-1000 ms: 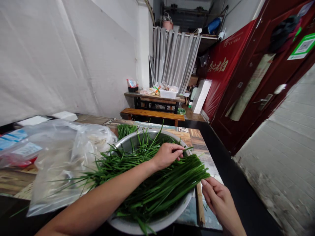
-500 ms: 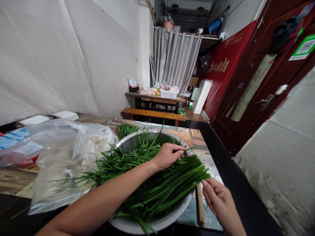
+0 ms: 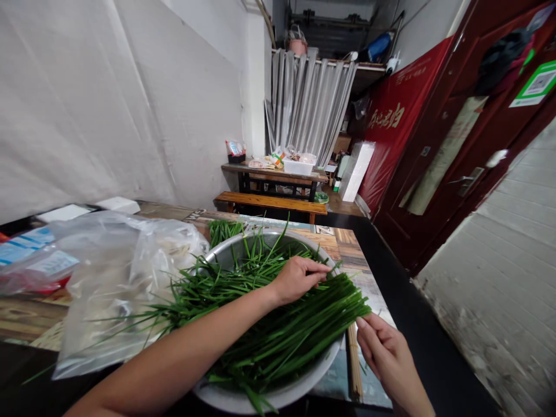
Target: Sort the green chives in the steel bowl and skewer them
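Fingertips of the left hand (image 3: 297, 279) are pinching narrowly at a few blades on top of the chives (image 3: 278, 324), palm down across the pile. The right hand (image 3: 386, 353) is lying half curled beside the cut ends at the bowl's right side, its fingers touching the tips loosely and holding nothing that can be made out.

The chives are looking long, flat and dark green, lying in a thick sheaf slanting across the metal bowl (image 3: 304, 385), with thinner strands spilling over its left rim. The bowl is sitting at the near right corner of the wooden table (image 3: 347, 249).

A clear plastic bag (image 3: 113, 284) is crumpling just beside the bowl on the left. Thin wooden sticks (image 3: 353, 359) are lying at the table's right edge. Beyond are standing a bench (image 3: 269, 201), a grey curtain (image 3: 304, 104) and a red door (image 3: 469, 127).

The bowl's near rim is being cut off by the lower edge.
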Demonstrator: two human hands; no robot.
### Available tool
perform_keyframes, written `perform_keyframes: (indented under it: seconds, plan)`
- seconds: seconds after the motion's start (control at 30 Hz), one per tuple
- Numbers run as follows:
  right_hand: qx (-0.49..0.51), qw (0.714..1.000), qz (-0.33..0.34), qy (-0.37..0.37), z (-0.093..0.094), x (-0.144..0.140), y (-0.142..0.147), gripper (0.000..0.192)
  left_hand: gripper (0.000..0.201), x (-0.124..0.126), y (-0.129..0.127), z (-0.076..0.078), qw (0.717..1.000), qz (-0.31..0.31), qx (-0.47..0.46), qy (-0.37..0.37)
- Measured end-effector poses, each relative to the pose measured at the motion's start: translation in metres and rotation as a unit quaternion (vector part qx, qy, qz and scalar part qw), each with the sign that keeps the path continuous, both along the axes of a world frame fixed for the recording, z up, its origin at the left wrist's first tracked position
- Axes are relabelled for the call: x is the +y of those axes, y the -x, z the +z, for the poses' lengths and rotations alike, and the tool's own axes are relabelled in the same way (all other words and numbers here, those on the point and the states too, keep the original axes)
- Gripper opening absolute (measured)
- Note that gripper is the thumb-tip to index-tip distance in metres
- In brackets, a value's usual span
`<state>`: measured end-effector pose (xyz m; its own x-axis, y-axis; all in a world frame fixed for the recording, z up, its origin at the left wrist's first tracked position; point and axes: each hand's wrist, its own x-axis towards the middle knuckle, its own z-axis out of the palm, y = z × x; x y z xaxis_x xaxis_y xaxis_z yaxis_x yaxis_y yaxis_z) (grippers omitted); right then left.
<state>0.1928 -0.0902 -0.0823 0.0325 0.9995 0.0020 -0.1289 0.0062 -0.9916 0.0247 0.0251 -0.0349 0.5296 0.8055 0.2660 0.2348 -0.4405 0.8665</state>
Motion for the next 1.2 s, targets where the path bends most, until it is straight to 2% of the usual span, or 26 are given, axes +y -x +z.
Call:
perform_keyframes:
  seconds: [0.13,0.2,0.33,0.37,0.43,0.5,0.53,0.6,0.7,0.8,0.9,1.03,1.1,1.2]
  plan:
    - [0.010,1.000,0.001,0.001,-0.003,0.002,0.000,0.026,0.023,-0.004,0.002,0.003,0.995,-0.027,0.036,-0.093]
    - [0.016,1.000,0.005,0.004,-0.008,0.001,-0.002,0.026,0.025,-0.001,0.005,0.005,0.994,-0.013,0.046,-0.096]
    - [-0.018,1.000,-0.006,-0.011,-0.014,-0.010,-0.004,0.029,0.032,0.007,0.015,0.014,0.993,0.082,0.057,-0.070]
    - [-0.030,0.999,-0.013,-0.023,-0.013,-0.014,-0.003,0.028,0.035,0.008,0.016,0.016,0.995,0.072,0.050,-0.047]
    - [-0.071,0.995,-0.034,-0.059,-0.006,-0.020,-0.003,0.025,0.042,0.006,0.017,0.022,0.999,-0.023,0.031,0.020]
    - [-0.148,0.981,-0.055,-0.111,0.005,-0.022,-0.007,0.023,0.052,0.000,0.017,0.030,0.984,-0.154,0.040,0.082]
    - [-0.193,0.969,-0.066,-0.141,0.011,-0.021,-0.010,0.024,0.052,-0.004,0.016,0.034,0.974,-0.199,0.058,0.097]
    - [-0.275,0.938,-0.078,-0.195,0.023,-0.016,-0.017,0.023,0.042,-0.011,0.016,0.043,0.963,-0.232,0.097,0.096]
    - [-0.328,0.916,-0.065,-0.220,0.036,-0.005,-0.026,0.021,0.034,-0.019,0.020,0.056,0.967,-0.223,0.101,0.066]
    - [-0.323,0.926,0.004,-0.197,0.038,0.003,-0.024,0.026,0.038,-0.022,0.029,0.062,0.976,-0.188,0.099,0.054]
    - [-0.327,0.926,0.038,-0.185,0.035,0.005,-0.015,0.027,0.044,-0.022,0.034,0.059,0.981,-0.143,0.096,0.089]
    - [-0.353,0.911,0.038,-0.210,0.041,0.004,-0.008,0.023,0.045,-0.023,0.031,0.050,0.973,-0.193,0.016,0.128]
    - [-0.370,0.898,0.041,-0.235,0.050,0.003,-0.008,0.022,0.044,-0.024,0.028,0.051,0.975,-0.180,-0.021,0.130]
    - [-0.397,0.882,0.053,-0.247,0.065,0.002,-0.009,0.024,0.046,-0.027,0.026,0.060,0.978,-0.153,-0.067,0.126]
